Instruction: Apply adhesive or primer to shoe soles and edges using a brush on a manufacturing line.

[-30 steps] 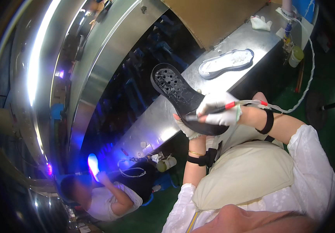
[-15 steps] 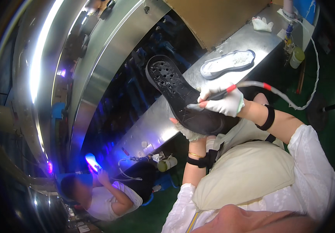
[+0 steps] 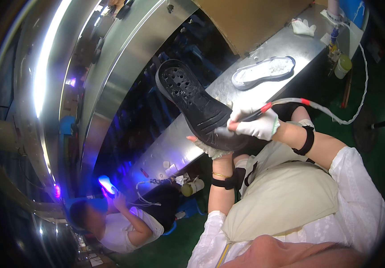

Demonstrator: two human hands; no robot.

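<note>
A black shoe sole [image 3: 188,96], with holes at its heel end, is held up over the bench edge, its inner side showing. My left hand [image 3: 210,148], in a fingertip-less whitish glove, grips it from beneath at the near end; the sole hides some of the fingers. In my right hand [image 3: 257,125], gloved likewise, is a dark-handled brush [image 3: 251,117] fed by a pale hose [image 3: 324,109] with red bands. Its bristles [image 3: 223,131] meet the inside of the sole near the wide end. Another sole with a white inside [image 3: 264,72] lies on the bench beyond.
The metal bench [image 3: 161,147] runs diagonally beside a conveyor line [image 3: 125,67]. A cardboard box [image 3: 241,20] and a white glove [image 3: 303,27] are at the far end. A co-worker [image 3: 125,223] sits lower left, holding a brightly lit piece. A jar [image 3: 343,66] hangs by the bench end.
The sole has shifted slightly left and tilted, together with my left hand. The brush remains on its wide end, and my right hand has moved slightly left and down.
</note>
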